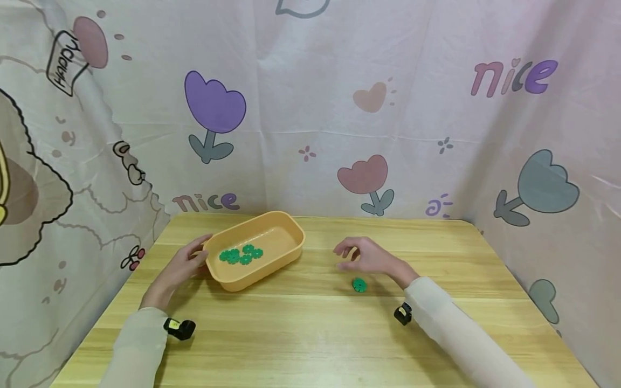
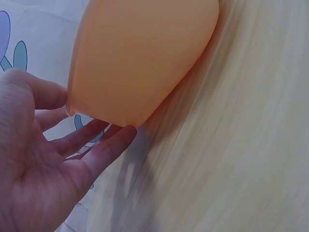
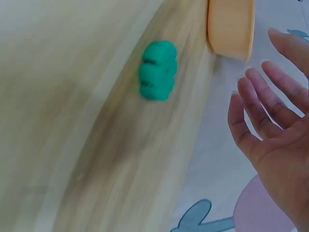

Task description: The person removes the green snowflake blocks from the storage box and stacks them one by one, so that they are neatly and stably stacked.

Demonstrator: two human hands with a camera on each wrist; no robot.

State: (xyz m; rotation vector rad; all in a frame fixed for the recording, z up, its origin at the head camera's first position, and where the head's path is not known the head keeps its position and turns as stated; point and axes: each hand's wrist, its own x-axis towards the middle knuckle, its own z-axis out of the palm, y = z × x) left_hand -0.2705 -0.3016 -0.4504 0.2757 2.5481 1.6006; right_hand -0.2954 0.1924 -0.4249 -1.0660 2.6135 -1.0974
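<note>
On the wood-grained worktop, my left hand grips a round-cornered orange plastic tray of notched green discs; my empty right hand, fingers loosely parted, hovers near one loose green disc lying there.

On my remote feed tray w/ discs sits on tbl, R of L hand; lone disc nr side of R hand.

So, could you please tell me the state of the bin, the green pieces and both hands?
Orange bin: upright, lidless, partly filled
Green pieces: grouped inside the bin
Loose green piece: outside the bin, ungripped
Left hand: touching the bin's end
Right hand: holding nothing
</note>
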